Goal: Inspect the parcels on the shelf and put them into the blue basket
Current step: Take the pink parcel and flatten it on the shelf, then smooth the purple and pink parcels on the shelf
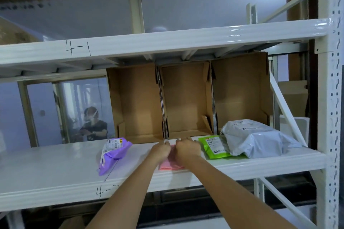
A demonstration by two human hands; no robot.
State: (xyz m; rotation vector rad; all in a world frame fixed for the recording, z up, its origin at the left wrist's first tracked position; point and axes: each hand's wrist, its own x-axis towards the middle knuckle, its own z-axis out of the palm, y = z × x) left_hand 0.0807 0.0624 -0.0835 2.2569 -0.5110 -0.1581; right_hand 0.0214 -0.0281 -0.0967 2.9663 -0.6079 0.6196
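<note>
A flat pink parcel [170, 164] lies on the white shelf [55, 163], between my two hands. My left hand [161, 149] and my right hand [187, 148] both rest on its far end with fingers curled around it. A purple parcel [113, 152] with a white label lies to the left. To the right are a green parcel [214, 147] and a large grey bag parcel [256, 138] partly on top of it. The blue basket is out of view.
Three open cardboard boxes [186, 98] stand on their sides at the back of the shelf. A white upright post [333, 98] bounds the shelf at the right, and the upper shelf beam [167, 42] is marked 4-1. A person is behind the rack at the left [94, 124].
</note>
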